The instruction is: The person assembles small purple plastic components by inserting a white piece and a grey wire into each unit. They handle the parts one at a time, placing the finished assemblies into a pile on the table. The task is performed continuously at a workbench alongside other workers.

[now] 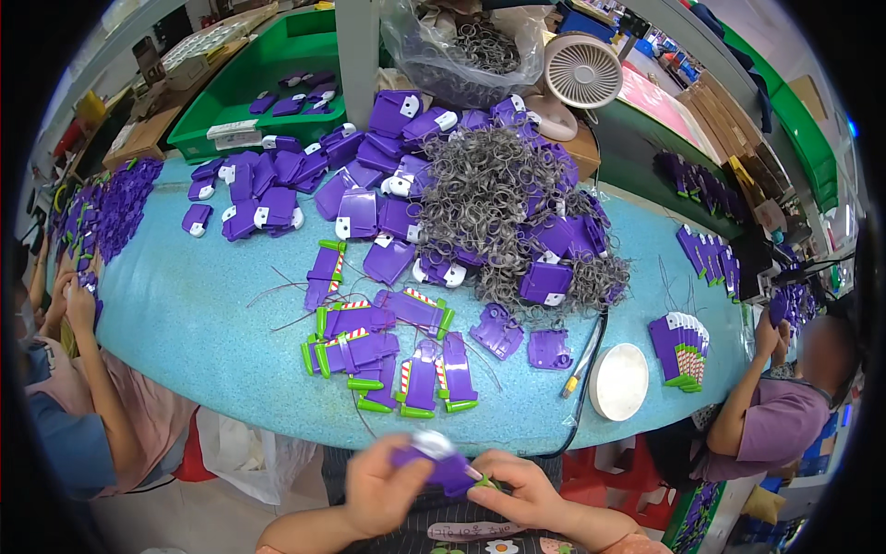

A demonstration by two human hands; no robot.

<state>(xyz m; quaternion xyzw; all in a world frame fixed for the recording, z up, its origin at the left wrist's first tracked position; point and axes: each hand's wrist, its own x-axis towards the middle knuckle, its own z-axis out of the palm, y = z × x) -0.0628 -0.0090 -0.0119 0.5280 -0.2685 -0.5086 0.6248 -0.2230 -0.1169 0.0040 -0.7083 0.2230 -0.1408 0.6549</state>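
Observation:
At the table's near edge, in front of my apron, I hold a purple plastic part [454, 475] with a white section and a green tip. My left hand [380, 485] is closed round its left end, slightly blurred. The fingers of my right hand [519, 494] pinch the green tip at the other end. Just beyond lie several purple wing-shaped pieces [354, 353] with green ends and red-and-white striped edges, some trailing thin wires. To their right rest two purple shell pieces [551, 350], inner side up.
A heap of grey coiled wires [498, 185] covers purple-and-white parts [356, 214] at the table's far side. A green bin [258, 83], a small fan [583, 72], a white round dish [618, 381] and a fanned stack of purple pieces [678, 342] stand around. Co-workers sit left and right.

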